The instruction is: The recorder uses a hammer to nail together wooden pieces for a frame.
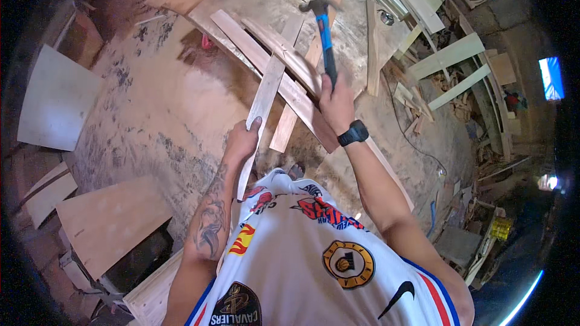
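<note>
My right hand (337, 105) is wrapped round the lower end of a claw hammer (327, 33) with a blue and black handle. The hammer's dark metal head points away from me, above several pale boards. My left hand (243, 140) grips a narrow wooden slat (266, 93) along its edge, thumb on top. This slat slants from near my body up to two long diagonal boards (301, 99), and its far end overlaps them. Beneath them, another light strip (284, 125) crosses at an angle. Whether any nail stands in the wood is too small to tell.
Plywood panels (112, 220) and a white sheet (57, 99) stand at the left. Boards and scrap wood (447, 57) are piled at the right. A thin cable (406, 136) runs over the dusty floor. A yellow object (501, 227) lies far right.
</note>
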Tool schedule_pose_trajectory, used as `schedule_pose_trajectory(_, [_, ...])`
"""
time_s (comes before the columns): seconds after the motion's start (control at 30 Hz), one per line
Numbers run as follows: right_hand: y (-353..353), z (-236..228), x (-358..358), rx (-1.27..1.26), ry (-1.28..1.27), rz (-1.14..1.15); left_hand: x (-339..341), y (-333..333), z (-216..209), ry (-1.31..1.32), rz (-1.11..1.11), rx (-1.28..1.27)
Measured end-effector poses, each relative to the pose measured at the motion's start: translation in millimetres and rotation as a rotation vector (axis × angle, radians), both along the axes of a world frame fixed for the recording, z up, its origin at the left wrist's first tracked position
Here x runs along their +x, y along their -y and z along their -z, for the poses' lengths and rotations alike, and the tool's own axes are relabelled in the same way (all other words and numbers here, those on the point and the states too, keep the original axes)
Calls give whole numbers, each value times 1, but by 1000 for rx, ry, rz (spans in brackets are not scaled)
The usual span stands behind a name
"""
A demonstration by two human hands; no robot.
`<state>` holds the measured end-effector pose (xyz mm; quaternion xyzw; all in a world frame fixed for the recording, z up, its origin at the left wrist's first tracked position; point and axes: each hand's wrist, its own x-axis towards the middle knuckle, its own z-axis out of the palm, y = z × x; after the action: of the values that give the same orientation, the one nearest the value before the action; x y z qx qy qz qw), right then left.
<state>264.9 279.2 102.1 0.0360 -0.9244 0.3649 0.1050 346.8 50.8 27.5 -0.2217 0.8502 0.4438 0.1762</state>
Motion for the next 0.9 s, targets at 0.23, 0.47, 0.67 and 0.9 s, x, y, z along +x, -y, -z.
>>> schedule_pose_trajectory(0.23, [-34,-2,3,-14,274,71,-9,9,0,78,-5,163])
schedule_pose_trajectory(0.47, [-105,-11,86,-315,180,446,-19,19,0,184,141,973])
schedule_pose_trajectory(0.67, [-145,-9,184,-411,139,654,-26,-29,-42,362,-62,1676])
schedule_pose_trajectory(0.9, [-166,0,294,-456,202,938,3,-76,-103,252,330,1369])
